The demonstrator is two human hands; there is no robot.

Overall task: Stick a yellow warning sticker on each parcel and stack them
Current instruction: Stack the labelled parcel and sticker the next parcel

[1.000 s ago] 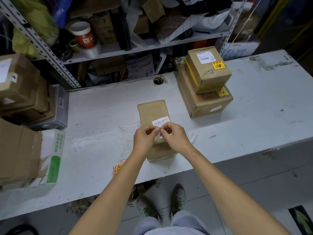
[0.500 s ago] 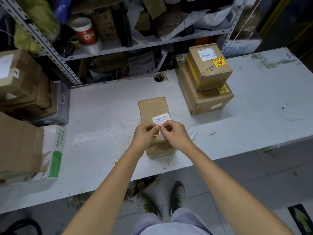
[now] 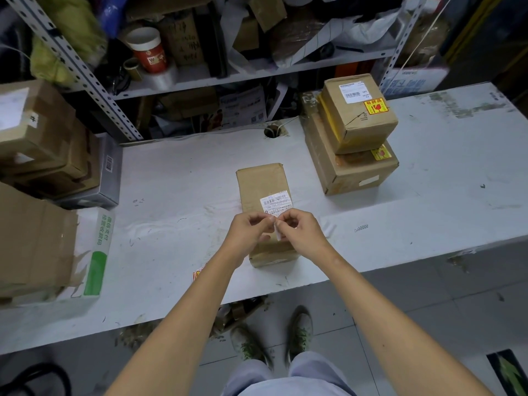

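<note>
The left hand [image 3: 248, 230] and right hand [image 3: 303, 230] meet over the near half of the brown paper-wrapped parcel [image 3: 261, 181]. Together they pinch a small pale slip [image 3: 277, 233], probably a sticker on its backing. The parcel lies flat on the scuffed white counter [image 3: 177, 195], directly ahead, its long axis pointing away. The cardboard stack [image 3: 354, 144], already stickered, stands rear right, nearer the right hand.

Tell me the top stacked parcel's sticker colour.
The warning sticker is yellow with red print; head view.
</note>
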